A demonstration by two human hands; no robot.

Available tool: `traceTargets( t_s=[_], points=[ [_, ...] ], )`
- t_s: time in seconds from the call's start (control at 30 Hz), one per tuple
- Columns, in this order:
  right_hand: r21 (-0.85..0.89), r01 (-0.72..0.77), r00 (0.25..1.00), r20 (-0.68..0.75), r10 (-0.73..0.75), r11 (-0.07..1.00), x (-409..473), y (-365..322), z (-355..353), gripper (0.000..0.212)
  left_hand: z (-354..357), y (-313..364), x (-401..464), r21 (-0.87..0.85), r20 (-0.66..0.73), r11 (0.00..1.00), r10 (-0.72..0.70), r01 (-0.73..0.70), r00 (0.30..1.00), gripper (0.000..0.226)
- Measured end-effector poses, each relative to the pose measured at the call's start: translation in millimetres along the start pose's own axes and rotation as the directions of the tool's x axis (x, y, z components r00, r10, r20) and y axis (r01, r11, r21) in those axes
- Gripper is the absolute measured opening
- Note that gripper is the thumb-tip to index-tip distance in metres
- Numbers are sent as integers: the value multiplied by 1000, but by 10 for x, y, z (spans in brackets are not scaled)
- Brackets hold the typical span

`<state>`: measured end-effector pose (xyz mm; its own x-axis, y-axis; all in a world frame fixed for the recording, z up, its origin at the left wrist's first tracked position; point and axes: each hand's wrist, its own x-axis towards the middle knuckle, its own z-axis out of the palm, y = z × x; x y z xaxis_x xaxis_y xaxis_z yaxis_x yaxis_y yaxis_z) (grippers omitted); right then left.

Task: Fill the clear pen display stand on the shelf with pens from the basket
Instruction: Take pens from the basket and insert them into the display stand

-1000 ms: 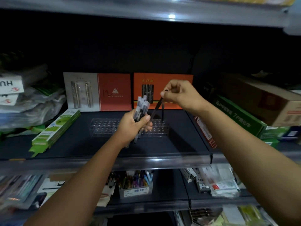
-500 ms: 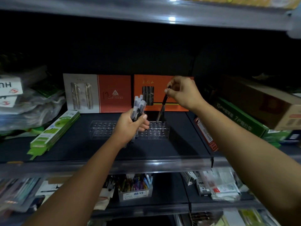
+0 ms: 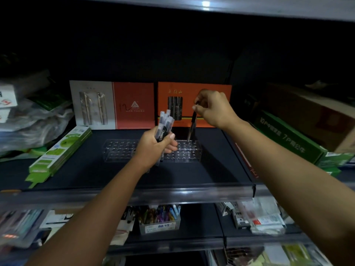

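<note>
On the dark shelf (image 3: 211, 169) the clear pen display stand (image 3: 119, 150), a glassy perforated block, sits at centre, nearly all holes vacant. At two o'clock above it, the right hand (image 3: 213, 108) pinches a slim black pen (image 3: 192, 129) by its top, tip entering a back-right hole. Next it likely needs seating and releasing. The left hand (image 3: 153, 148) grips a bundle of frosted-capped pens (image 3: 165, 125).
</note>
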<state>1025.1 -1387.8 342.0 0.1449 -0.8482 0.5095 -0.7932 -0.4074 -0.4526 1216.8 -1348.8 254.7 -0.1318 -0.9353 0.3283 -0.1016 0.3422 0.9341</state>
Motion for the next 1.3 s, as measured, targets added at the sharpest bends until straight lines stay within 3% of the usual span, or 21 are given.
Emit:
traceTargets(
  t_s=[0.47, 0.7, 0.97, 1.17, 1.3],
  points=[
    [-37, -2, 997, 83, 5, 999, 33, 129, 111, 12, 24, -21, 8, 1, 6, 1000, -8, 8, 1000, 6],
    [-155, 32, 981, 192, -1, 987, 45, 191, 270, 16, 19, -13, 6, -3, 8, 1000, -3, 3, 1000, 6],
    [-268, 47, 982, 190, 5, 962, 115, 200, 324, 26, 23, -9, 18, -1, 14, 1000, -6, 6, 1000, 5],
    [-245, 69, 982, 190, -21, 967, 89, 130, 286, 27, 14, -10, 5, 4, 33, 1000, -3, 3, 999, 5],
    [-131, 123, 973, 212, -93, 984, 13, -60, 165, 20, 2, 11, -19, 13, 30, 1000, -4, 3, 1000, 9]
  ],
)
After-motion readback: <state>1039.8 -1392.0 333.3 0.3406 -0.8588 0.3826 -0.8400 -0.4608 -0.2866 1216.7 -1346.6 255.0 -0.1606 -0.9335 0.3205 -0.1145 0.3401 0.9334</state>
